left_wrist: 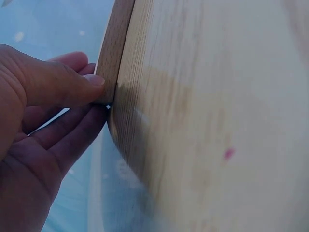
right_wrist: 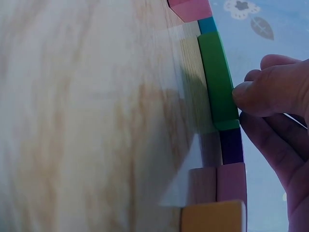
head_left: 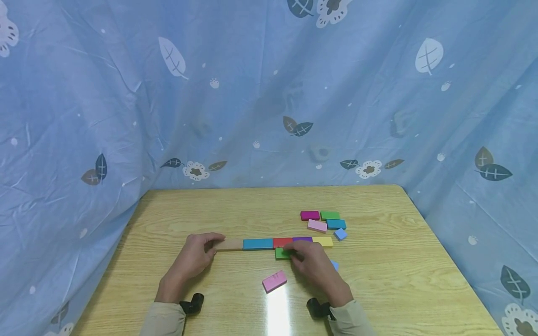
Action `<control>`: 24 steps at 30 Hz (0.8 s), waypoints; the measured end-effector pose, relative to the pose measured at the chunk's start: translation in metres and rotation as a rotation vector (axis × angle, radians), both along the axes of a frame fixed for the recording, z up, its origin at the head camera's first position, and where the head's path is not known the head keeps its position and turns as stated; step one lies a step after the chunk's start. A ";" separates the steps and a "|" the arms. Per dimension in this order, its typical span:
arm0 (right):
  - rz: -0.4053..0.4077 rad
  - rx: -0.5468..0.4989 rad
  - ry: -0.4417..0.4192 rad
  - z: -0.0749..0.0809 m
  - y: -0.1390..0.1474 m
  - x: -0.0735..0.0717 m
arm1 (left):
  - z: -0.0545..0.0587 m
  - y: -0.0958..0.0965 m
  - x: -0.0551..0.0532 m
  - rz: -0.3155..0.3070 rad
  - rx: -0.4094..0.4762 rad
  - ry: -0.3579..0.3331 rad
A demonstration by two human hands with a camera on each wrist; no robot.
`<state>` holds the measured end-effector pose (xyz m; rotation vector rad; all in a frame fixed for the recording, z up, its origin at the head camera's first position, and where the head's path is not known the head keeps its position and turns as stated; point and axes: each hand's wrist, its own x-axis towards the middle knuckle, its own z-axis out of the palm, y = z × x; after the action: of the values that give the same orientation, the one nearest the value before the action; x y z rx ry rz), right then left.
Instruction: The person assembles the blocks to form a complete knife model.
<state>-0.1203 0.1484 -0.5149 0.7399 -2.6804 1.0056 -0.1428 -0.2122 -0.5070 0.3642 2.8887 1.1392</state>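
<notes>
A straight row runs across the table: a plain wooden block (head_left: 229, 245), a blue block (head_left: 258, 244), a red block (head_left: 282, 242), a purple block (head_left: 302, 239) and a yellow block (head_left: 322, 241). At the row's left end my left hand (head_left: 197, 256) pinches the wooden block between thumb and fingers. My right hand (head_left: 313, 261) is at a green block (head_left: 282, 254) lying just in front of the red one. In the right wrist view its thumb (right_wrist: 246, 94) presses on the green block's edge, with the fingers by its near end.
A pink block (head_left: 275, 281) lies in front of the row. Behind its right end are magenta (head_left: 310, 215), green (head_left: 330, 215), light pink (head_left: 317, 226) and blue (head_left: 336, 224) blocks, plus a small blue piece (head_left: 341, 234). An orange block (right_wrist: 212, 217) shows in the right wrist view.
</notes>
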 end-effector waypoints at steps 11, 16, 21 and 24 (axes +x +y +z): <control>-0.037 -0.060 0.007 0.004 0.007 0.002 | 0.001 0.000 0.001 -0.003 0.000 -0.001; -0.059 -0.126 -0.098 0.007 0.013 0.009 | 0.002 0.001 0.001 0.004 0.004 -0.008; -0.005 -0.172 -0.210 0.004 0.017 0.015 | 0.002 0.002 0.001 0.009 0.001 -0.007; 0.063 -0.199 -0.245 0.002 0.017 0.016 | 0.001 0.001 0.001 0.012 -0.004 -0.009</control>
<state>-0.1042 0.1654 -0.5127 0.7056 -2.7127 1.4403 -0.1415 -0.2107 -0.5057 0.3416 2.8882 1.1339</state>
